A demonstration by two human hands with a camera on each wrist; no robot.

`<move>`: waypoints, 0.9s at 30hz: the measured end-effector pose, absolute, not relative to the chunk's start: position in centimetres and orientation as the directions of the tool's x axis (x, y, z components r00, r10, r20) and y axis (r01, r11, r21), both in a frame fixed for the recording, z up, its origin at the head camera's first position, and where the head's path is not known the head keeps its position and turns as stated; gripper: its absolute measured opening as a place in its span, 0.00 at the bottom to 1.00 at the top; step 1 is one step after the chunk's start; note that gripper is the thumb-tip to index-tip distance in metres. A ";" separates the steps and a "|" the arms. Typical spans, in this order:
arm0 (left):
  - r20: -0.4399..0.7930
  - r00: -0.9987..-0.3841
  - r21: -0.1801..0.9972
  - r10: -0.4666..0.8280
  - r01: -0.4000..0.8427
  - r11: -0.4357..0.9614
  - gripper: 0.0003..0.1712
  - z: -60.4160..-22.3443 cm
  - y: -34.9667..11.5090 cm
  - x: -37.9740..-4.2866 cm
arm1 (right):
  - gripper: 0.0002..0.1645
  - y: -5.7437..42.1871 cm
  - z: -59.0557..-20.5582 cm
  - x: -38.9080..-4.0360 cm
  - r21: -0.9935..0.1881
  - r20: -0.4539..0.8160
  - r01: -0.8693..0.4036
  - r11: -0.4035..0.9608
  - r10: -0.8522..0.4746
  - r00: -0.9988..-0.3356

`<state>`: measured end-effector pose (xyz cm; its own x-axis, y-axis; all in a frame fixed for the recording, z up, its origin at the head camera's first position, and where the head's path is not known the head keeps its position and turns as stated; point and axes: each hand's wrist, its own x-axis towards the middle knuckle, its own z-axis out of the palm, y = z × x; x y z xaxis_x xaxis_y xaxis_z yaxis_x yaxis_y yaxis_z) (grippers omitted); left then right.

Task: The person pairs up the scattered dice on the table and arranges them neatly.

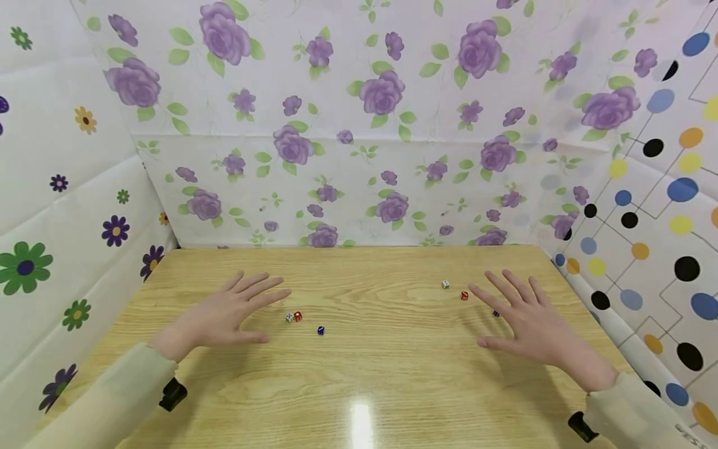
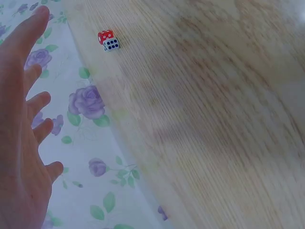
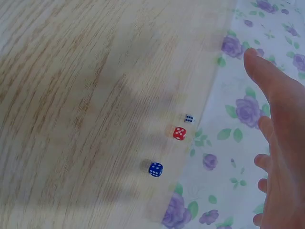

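My left hand (image 1: pixel 230 315) hovers over the left of the table, fingers spread, holding nothing. Just right of it lie a white die (image 1: pixel 289 317) and a red die (image 1: pixel 298 316) side by side, with a blue die (image 1: pixel 321 330) a little nearer to me. Over the right side hangs my right hand (image 1: pixel 530 324), its fingers also spread with nothing in them. Around its fingertips are a second white die (image 1: pixel 445 284), a red die (image 3: pixel 179 133) and a blue die (image 3: pixel 155 169). In the head view the right fingers partly cover that blue die.
The dice lie on a wood-grain table (image 1: pixel 381 374). A sheet with purple roses (image 1: pixel 381 93) rises behind the far edge. Patterned sheets stand at the left (image 1: pixel 45 206) and right (image 1: pixel 645 249) sides. Each wrist carries a black strap piece (image 1: pixel 172 394).
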<state>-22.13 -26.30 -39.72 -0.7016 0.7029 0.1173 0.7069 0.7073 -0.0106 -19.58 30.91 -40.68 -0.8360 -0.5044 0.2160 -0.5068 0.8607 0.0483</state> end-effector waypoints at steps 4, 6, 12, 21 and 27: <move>0.146 -0.694 -0.016 0.705 0.711 0.703 0.47 -40.3 -26.0 -22.3 | 0.53 30.9 -41.0 -19.9 0.057 0.238 -0.511 0.858 -0.509 -0.827; 0.161 -0.686 -0.012 0.710 0.717 0.696 0.46 -40.6 -25.8 -22.3 | 0.53 30.8 -41.1 -20.1 0.053 0.247 -0.512 0.858 -0.508 -0.825; 0.203 -0.671 0.031 0.713 0.732 0.681 0.44 -41.7 -24.7 -22.7 | 0.53 30.7 -41.5 -21.0 0.017 0.249 -0.506 0.862 -0.494 -0.833; 0.252 -0.664 0.087 0.703 0.740 0.667 0.40 -43.0 -23.0 -22.9 | 0.51 30.4 -41.9 -21.6 -0.022 0.283 -0.528 0.849 -0.501 -0.818; 0.254 -0.675 0.137 0.692 0.734 0.665 0.36 -43.8 -21.7 -22.8 | 0.51 30.1 -42.5 -21.8 -0.034 0.301 -0.529 0.848 -0.496 -0.815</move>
<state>-22.82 -21.72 -43.77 -0.6753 0.6924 0.2540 0.7338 0.6654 0.1368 -21.78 30.12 -42.48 -0.8146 -0.4960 0.3006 -0.5288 0.8481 -0.0335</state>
